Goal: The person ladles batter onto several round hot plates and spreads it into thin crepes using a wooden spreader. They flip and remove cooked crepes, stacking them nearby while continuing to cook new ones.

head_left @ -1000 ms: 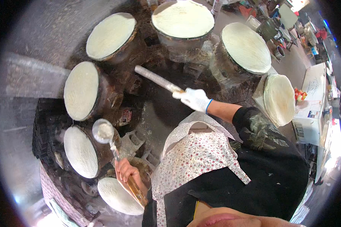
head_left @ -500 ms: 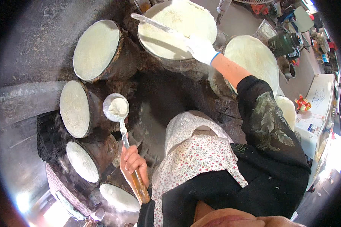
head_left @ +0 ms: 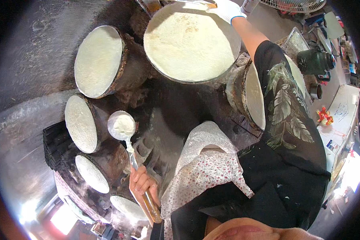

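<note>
My left hand (head_left: 143, 185) is closed round the wooden handle of a metal ladle (head_left: 129, 149), whose bowl holds a lump of thick white batter (head_left: 124, 126). The ladle stays in the air over the dark floor, beside the griddles on the left. My right hand (head_left: 225, 10), in a white glove, reaches to the far edge of the large round griddle (head_left: 192, 82). It grips a long flat spatula (head_left: 184, 2), which is partly cut off by the upper rim of the picture. A thin pale sheet of batter (head_left: 190, 44) with a few brownish marks covers that griddle.
Several more drum-shaped griddles with pale tops curve round me, among them a left one (head_left: 99, 62) and a right one (head_left: 254, 96) partly behind my sleeve. Steam rises at lower left. A fan (head_left: 296, 5), a green flask (head_left: 314, 62) and a white box (head_left: 342, 106) stand at right.
My right hand and the spatula have moved from over the middle of the large griddle to its far edge. The left hand still holds the ladle in nearly the same place. The view has shifted slightly.
</note>
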Demonstrator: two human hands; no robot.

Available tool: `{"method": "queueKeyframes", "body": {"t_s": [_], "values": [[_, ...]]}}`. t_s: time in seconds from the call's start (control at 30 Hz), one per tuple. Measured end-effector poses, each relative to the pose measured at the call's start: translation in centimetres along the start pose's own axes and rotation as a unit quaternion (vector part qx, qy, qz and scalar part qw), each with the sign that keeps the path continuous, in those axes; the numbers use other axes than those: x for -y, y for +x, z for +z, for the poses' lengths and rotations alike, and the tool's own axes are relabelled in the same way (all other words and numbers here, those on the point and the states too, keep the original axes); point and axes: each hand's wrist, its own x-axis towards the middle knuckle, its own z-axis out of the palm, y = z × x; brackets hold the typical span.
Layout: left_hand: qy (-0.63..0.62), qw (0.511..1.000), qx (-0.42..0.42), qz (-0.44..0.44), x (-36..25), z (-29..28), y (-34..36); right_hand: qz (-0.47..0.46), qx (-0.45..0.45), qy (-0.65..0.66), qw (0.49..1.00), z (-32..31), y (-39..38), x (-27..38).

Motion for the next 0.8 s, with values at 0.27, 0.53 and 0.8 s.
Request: {"method": "queueKeyframes", "body": {"t_s": [0.27,0.53,0.8], "values": [[-0.002,1.0,0.001,-0.028,-0.5,0.5,1.6,-0.151,-0.137,0.078,0.976,-6.7,-3.3,3.1],[0.04,0.985,0.027,-0.168,-4.2,-0.5,1.8,-0.089,-0.088,0.15,0.981,-21.1,-9.7,1.0],[0.093,0.97,-0.006,-0.223,-7.3,-2.2,-0.4,0.332,-0.124,0.214,0.91,-14.8,-33.1,-13.0]]}}
